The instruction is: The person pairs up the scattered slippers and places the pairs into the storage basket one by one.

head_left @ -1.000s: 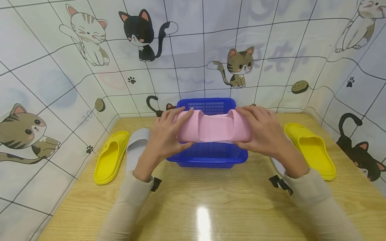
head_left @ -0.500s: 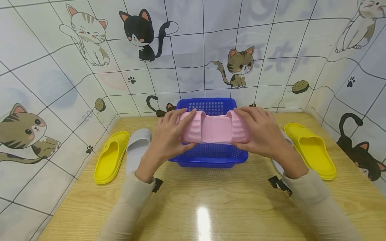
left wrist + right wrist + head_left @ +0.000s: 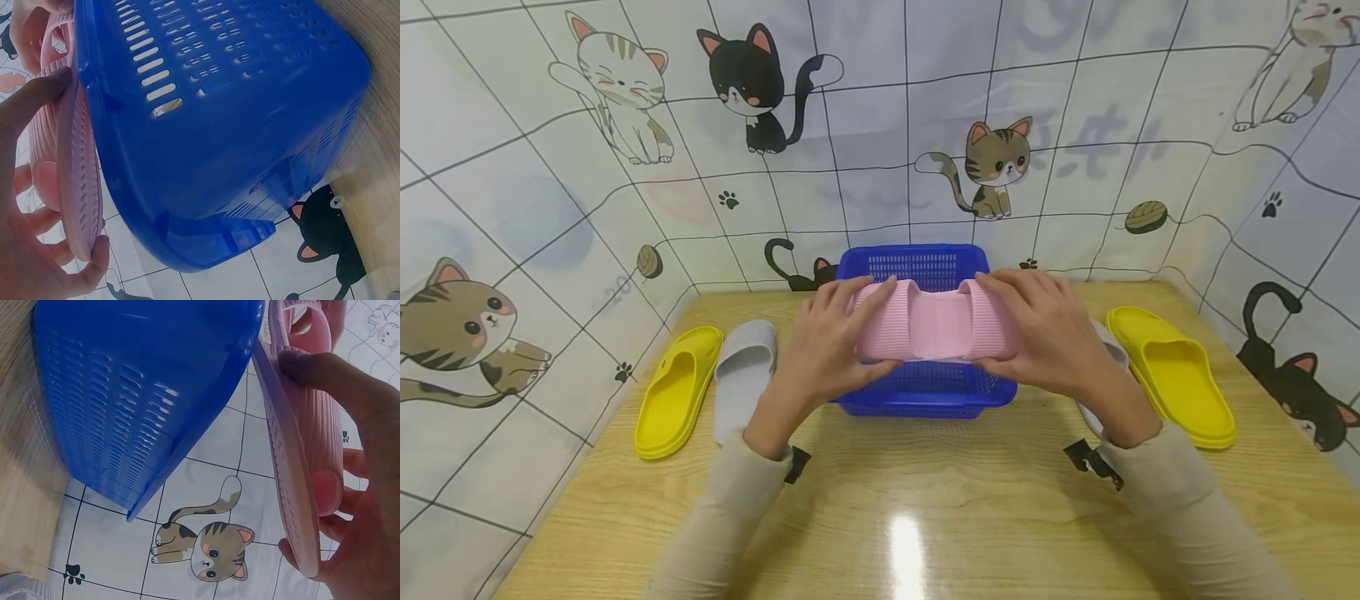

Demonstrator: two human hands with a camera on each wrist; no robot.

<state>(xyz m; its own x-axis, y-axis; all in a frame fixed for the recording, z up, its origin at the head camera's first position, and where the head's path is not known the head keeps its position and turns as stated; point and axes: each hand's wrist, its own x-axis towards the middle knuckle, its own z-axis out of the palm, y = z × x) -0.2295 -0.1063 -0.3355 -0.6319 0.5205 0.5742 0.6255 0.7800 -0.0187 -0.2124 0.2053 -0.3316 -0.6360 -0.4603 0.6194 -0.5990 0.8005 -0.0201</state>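
Note:
A pair of pink slippers [image 3: 940, 325], ribbed straps at opposite ends and soles overlapping in the middle, is held level over a blue basket [image 3: 925, 400]. My left hand [image 3: 827, 342] grips the left end, thumb below and fingers over the strap. At the other end, my right hand [image 3: 1048, 337] grips in the same way. In the left wrist view, a pink sole [image 3: 81, 187] lies close along the rim of the basket [image 3: 212, 169]. The right wrist view shows the sole's edge [image 3: 290, 469] beside the basket [image 3: 137, 394]. The hands cover the slippers' outer ends.
On the wooden table [image 3: 925, 500], a yellow slipper [image 3: 658, 417] and a grey slipper [image 3: 737, 392] lie at left. Another yellow slipper [image 3: 1198, 400] lies at right, beside a grey one [image 3: 1108, 346] partly hidden by my right arm. A cat-patterned wall covering [image 3: 880, 183] stands behind.
My hands have drawn closer together, the left moving right and the right slightly left. The two pink straps now sit nearer each other. The basket and other slippers have not moved.

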